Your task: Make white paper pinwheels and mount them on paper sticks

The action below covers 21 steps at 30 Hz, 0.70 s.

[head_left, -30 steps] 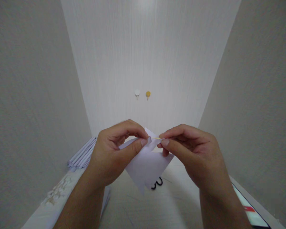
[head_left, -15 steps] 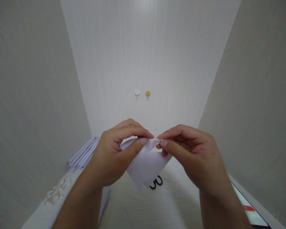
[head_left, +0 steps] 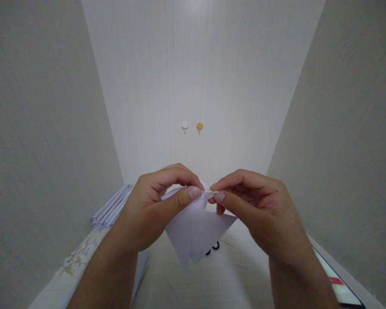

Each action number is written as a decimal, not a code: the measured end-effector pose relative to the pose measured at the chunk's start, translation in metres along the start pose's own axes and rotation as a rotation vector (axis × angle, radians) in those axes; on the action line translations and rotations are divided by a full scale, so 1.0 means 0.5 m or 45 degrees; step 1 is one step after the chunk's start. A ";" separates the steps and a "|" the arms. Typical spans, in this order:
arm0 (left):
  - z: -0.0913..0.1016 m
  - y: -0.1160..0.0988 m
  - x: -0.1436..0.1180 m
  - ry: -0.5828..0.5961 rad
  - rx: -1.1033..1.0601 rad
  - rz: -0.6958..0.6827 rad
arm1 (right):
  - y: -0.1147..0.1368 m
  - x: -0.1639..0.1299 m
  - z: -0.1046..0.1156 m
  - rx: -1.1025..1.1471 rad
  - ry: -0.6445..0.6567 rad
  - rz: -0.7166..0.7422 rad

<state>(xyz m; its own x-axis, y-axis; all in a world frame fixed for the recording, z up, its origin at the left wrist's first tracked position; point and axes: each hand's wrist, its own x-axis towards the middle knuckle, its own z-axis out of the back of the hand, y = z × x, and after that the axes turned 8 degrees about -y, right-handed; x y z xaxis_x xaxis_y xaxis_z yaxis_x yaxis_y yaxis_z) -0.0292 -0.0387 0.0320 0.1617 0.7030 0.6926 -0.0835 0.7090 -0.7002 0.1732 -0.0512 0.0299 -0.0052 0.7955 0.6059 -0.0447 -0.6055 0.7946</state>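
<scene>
A white sheet of paper [head_left: 199, 231] hangs between my hands, its cut, pointed corners drooping downward. Along its top edge runs a thin yellowish stick [head_left: 208, 191], only a short length of it showing. My left hand [head_left: 162, 206] is closed in a pinch, thumb and index finger gripping the paper's edge around the stick. Close by, my right hand [head_left: 254, 204] pinches the stick's other end with a narrow bit of paper. Below the sheet, the black handles of scissors [head_left: 215, 245] on the table are mostly covered.
Several folded paper strips [head_left: 111, 208] lie stacked at the left, near a pile of small pale-brown pieces [head_left: 79, 255]. A lit screen [head_left: 337, 279] rests at the lower right. A white hook [head_left: 185, 125] and a yellow hook [head_left: 200, 126] are on the back wall.
My hands have come slightly closer together and a little lower. The paper has swung down and spread, covering more of the scissors' handles.
</scene>
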 end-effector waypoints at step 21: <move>-0.021 -0.005 0.002 -0.232 -0.251 0.110 | -0.006 0.006 -0.002 0.085 0.028 -0.034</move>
<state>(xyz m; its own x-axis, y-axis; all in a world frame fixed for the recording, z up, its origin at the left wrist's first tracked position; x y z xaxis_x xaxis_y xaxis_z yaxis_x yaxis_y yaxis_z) -0.0183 -0.0405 0.0324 -0.0188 0.7712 0.6363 0.1065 0.6344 -0.7657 0.1726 -0.0468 0.0294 -0.0265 0.8111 0.5843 0.0220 -0.5838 0.8116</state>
